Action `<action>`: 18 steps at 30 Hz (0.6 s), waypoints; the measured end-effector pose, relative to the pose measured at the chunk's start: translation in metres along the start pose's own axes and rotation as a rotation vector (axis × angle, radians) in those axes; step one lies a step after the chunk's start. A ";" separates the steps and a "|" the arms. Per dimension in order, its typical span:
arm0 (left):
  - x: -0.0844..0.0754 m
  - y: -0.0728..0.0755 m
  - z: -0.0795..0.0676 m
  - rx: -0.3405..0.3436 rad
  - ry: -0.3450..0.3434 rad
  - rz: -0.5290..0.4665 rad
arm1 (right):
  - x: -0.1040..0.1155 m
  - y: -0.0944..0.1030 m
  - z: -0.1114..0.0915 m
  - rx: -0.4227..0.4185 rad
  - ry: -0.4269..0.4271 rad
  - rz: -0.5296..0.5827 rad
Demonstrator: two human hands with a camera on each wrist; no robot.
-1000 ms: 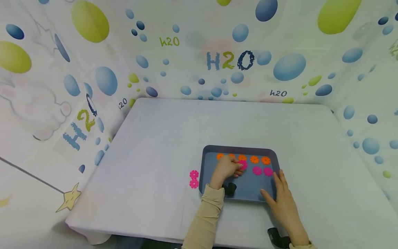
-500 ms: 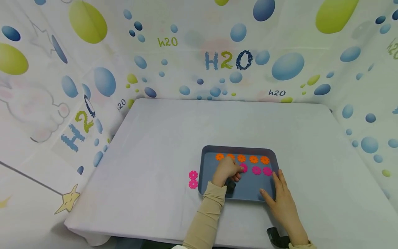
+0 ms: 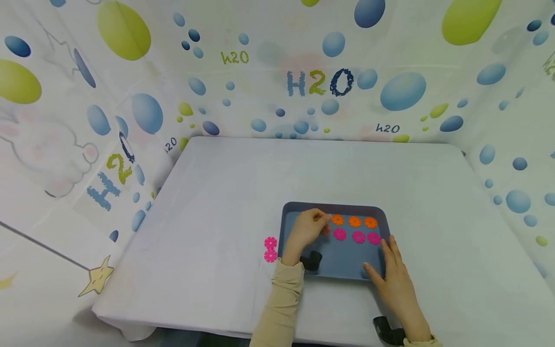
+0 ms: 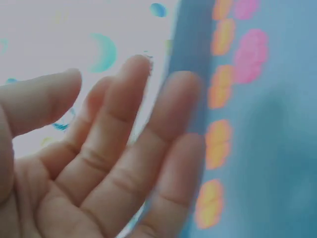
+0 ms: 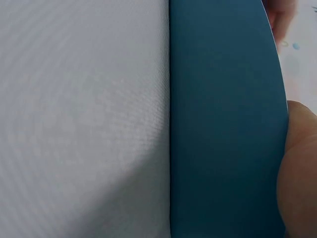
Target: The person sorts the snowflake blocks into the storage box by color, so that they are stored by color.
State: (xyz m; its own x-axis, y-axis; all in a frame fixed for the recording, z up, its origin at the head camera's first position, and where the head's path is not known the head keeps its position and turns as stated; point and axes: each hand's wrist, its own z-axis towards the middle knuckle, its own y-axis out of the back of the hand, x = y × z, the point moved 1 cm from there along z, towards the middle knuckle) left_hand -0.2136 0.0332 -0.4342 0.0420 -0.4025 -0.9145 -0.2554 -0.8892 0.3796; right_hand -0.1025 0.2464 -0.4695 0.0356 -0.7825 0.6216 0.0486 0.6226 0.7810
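Counting: orange flowers three visible | pink flowers three in tray

the head view looks forward and down from above onto the whole table. the left wrist view is very near, looking past blurred fingers to the blue tray. the right wrist view sits close over the same tray's edge.

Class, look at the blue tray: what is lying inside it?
Inside the tray: three orange discs in view, three pink discs below. The left hand covers the row's left end.
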 end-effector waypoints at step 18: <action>0.047 0.084 -0.044 -0.554 0.063 -0.173 | -0.001 -0.001 0.001 0.008 0.013 -0.001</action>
State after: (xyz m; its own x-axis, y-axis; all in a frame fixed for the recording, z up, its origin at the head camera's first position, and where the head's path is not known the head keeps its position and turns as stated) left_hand -0.1903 -0.0703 -0.4385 0.0995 -0.2386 -0.9660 0.3029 -0.9175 0.2579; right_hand -0.1031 0.2466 -0.4704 0.0489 -0.7832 0.6199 0.0407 0.6217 0.7822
